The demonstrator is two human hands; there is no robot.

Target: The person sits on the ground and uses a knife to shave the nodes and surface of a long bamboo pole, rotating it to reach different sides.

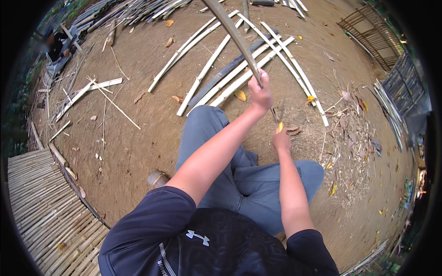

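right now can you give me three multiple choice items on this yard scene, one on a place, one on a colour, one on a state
1. Where do the split bamboo strips lie?
A. on the bare dirt ahead of the knees
B. across the person's lap
C. on the slatted platform

2. What colour are the trousers?
A. red
B. grey-blue
C. white

3. How does the left hand stand?
A. open and flat on the ground
B. resting on the knee
C. closed around a long bamboo pole

Answers:
1 A, the pale strips fan out on brown soil beyond the legs.
2 B, both bent legs show grey-blue cloth.
3 C, its fingers wrap the pole that slants up out of view, while the right hand grips a small tool lower down.
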